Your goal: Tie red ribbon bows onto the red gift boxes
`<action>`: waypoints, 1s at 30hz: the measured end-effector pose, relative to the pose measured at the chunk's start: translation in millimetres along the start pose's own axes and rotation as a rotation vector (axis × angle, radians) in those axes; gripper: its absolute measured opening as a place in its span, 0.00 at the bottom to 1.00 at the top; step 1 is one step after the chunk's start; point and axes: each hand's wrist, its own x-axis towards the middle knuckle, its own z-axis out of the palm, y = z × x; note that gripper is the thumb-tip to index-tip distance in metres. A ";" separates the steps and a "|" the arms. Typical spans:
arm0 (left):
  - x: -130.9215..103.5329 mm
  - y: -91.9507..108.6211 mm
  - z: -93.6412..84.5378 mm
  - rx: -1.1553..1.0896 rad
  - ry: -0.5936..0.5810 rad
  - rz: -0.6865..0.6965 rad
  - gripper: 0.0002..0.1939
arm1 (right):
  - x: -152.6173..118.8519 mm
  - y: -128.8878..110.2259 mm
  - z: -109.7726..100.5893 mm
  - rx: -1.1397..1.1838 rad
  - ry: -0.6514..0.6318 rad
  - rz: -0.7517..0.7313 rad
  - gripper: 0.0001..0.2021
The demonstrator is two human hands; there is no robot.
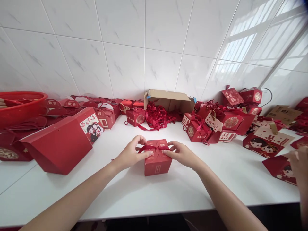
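A small red gift box point(157, 166) with gold print stands on the white table in front of me. Across its top runs a dark red ribbon point(156, 147), crossed or knotted at the middle. My left hand point(133, 152) pinches the ribbon at the box's left side, thumb over the lid. From the right, my right hand point(179, 154) pinches the other side of the ribbon, its thumb also near the top. Both hands touch the box's upper edges. Whether the ribbon is fully tied cannot be made out.
Behind the box, loose red ribbons point(157, 117) spill from a cardboard box point(168, 95). A large red box point(64, 141) and a red basin point(22, 107) stand left. More gift boxes point(197, 128) crowd the right, where another person's hand point(299, 165) touches a red box point(280, 168).
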 end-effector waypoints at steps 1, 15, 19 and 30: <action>0.0 -0.2 -0.2 -0.023 -0.004 -0.019 0.18 | 0.3 -0.2 -0.1 0.001 0.000 0.013 0.23; -2.3 7.8 -0.2 -0.222 -0.134 -0.298 0.21 | 18.5 16.2 -4.3 0.315 -0.221 -0.067 0.27; -1.8 6.2 -0.2 -0.124 -0.040 -0.311 0.23 | 24.1 23.2 -7.9 0.362 -0.274 -0.101 0.23; -3.8 0.4 -2.9 -0.049 -0.038 -0.322 0.25 | 16.0 25.9 -18.8 0.257 -0.326 -0.132 0.24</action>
